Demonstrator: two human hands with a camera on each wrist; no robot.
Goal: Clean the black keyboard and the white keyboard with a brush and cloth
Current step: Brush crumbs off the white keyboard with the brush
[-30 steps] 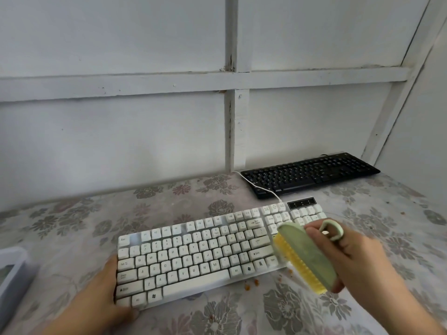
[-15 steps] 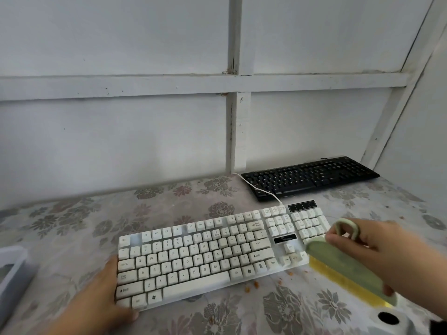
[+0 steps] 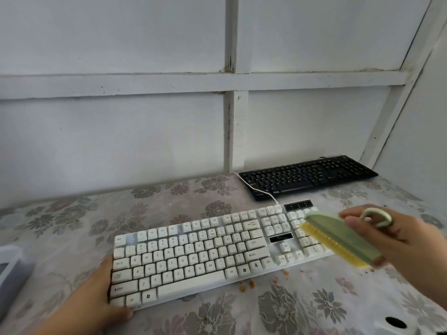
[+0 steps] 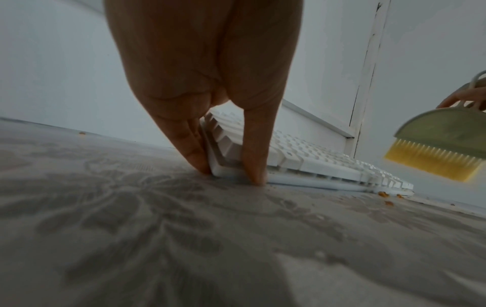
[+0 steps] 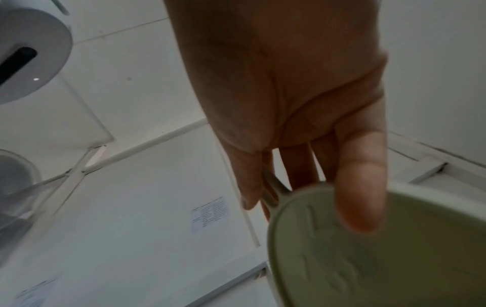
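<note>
Fingers (image 4: 194,145) of the left hand (image 3: 82,301) clamp the near left corner of the white keyboard (image 3: 205,252), thumb on its front edge and tips down on the worktop (image 3: 302,308). The right hand (image 3: 396,240) grips a green brush (image 3: 343,240) with yellow bristles, thumb across its back, holding it tilted over the keyboard's right end; whether the bristles touch the keys cannot be told. Orange crumbs (image 3: 246,285) lie just before the keyboard's front edge. The black keyboard (image 3: 307,176) sits by the worktop's far right edge, at the wall, with a white cable (image 3: 256,188) crossing its left end. A white box (image 3: 9,269) sits at the left edge.
</note>
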